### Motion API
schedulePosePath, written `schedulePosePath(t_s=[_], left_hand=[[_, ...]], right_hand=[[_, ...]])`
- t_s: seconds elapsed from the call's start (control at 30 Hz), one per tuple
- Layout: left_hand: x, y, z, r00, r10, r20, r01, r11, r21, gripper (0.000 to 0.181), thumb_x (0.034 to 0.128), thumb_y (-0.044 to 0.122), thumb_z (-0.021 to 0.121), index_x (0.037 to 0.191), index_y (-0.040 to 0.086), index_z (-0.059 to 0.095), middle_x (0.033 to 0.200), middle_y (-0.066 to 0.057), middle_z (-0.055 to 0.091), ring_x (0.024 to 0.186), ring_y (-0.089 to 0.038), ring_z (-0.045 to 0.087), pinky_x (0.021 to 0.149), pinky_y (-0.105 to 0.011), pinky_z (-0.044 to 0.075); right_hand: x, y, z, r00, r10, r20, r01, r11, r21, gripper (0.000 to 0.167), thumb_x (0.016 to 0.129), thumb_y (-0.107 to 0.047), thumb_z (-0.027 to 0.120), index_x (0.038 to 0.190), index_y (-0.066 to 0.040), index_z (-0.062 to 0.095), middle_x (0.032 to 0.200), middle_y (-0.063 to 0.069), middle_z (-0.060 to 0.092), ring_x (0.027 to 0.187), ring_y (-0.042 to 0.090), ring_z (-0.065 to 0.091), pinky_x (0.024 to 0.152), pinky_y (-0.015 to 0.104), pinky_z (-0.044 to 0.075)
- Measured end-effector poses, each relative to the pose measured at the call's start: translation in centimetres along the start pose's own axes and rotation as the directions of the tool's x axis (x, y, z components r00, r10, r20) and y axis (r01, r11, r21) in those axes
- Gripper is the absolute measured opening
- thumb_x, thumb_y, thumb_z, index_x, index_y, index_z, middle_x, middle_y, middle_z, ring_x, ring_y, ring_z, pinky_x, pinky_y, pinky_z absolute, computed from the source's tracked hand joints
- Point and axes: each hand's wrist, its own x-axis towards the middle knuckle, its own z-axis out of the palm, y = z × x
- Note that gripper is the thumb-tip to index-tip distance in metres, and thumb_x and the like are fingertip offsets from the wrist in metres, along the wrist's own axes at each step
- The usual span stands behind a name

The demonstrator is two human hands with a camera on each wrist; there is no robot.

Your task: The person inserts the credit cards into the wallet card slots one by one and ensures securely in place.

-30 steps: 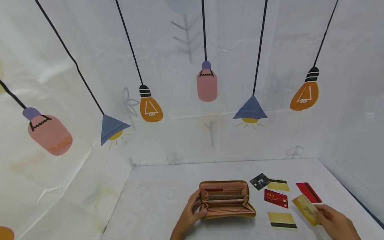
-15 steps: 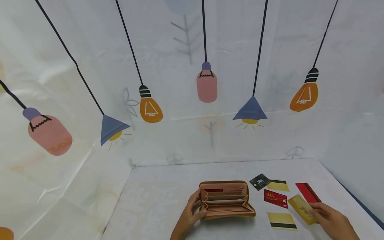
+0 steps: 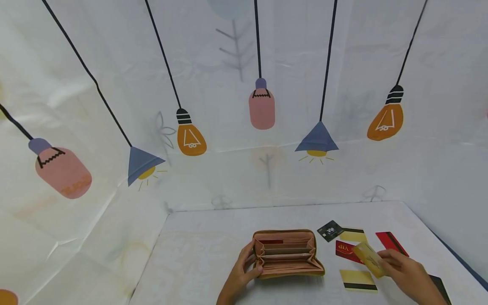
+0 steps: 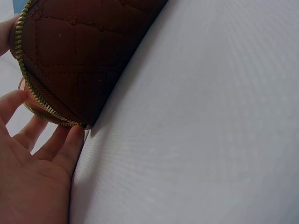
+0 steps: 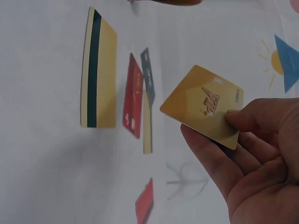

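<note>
An unzipped brown quilted wallet (image 3: 287,269) faces me, its pink inner compartments showing. My left hand (image 3: 241,271) grips its left end, thumb on the near side. In the left wrist view, the fingers (image 4: 67,144) lie along the gold zipper edge of the wallet (image 4: 88,51). Between thumb and fingers my right hand (image 3: 406,271) pinches a gold VIP card (image 5: 201,105), held above the table to the right of the wallet. From the head view, this card hides part of a red VIP card (image 3: 344,250).
Right of the wallet lie a black VIP card (image 3: 330,231), a gold striped card (image 3: 354,235) partly under it, another gold striped card (image 3: 358,279) nearer me and a red striped card (image 3: 390,242). A dark card (image 3: 440,286) shows beside my right wrist. Patterned sheeting (image 3: 228,178) walls the white table.
My right hand has moved left with the gold card, which now overlaps the red VIP card in view. The dark card beside the wrist has come into sight. Left hand and wallet stay put.
</note>
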Motion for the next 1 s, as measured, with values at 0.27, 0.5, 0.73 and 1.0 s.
schedulePosePath(t_s=[0.27,0.5,0.73,1.0], left_hand=[[-0.1,0.2,0.0,1.0,-0.001,0.001,0.001,1.0,-0.003,0.074,0.0992,0.018,0.062,0.16,0.029,0.021,0.164,-0.011,0.02,0.148,-0.037,0.028,0.113,-0.02,0.037],[-0.1,0.2,0.0,1.0,0.01,-0.002,-0.01,1.0,0.004,0.074,0.0992,0.017,0.062,0.16,0.029,0.021,0.163,-0.01,0.021,0.148,-0.034,0.029,0.114,-0.023,0.037],[0.0,0.4,0.0,1.0,0.015,-0.003,-0.015,1.0,0.003,0.074,0.0992,0.017,0.062,0.16,0.028,0.021,0.163,-0.01,0.021,0.148,-0.035,0.03,0.113,-0.021,0.037],[0.0,0.5,0.2,1.0,0.005,-0.012,-0.005,1.0,0.002,0.074,0.0989,0.017,0.062,0.16,0.027,0.022,0.163,-0.01,0.022,0.148,-0.036,0.029,0.112,-0.019,0.038]], right_hand=[[0.2,-2.3,0.9,0.991,-0.098,-0.088,0.098,0.995,-0.01,0.019,0.093,0.001,0.062,0.111,0.006,0.065,0.099,0.02,0.073,0.085,0.029,0.07,0.069,0.037,0.062],[0.2,-4.1,1.9,0.975,-0.173,-0.139,0.175,0.985,-0.001,0.018,0.092,0.001,0.065,0.11,0.002,0.066,0.101,0.02,0.073,0.085,0.031,0.072,0.068,0.037,0.062],[1.0,-6.0,2.7,0.936,-0.317,-0.151,0.323,0.946,0.016,0.017,0.088,-0.001,0.072,0.103,-0.008,0.067,0.096,0.01,0.075,0.077,0.014,0.071,0.066,0.032,0.062],[2.0,-7.6,3.5,0.832,-0.503,-0.232,0.515,0.857,-0.01,0.023,0.084,0.006,0.073,0.097,-0.012,0.068,0.09,0.007,0.077,0.076,-0.005,0.066,0.06,0.018,0.057]])
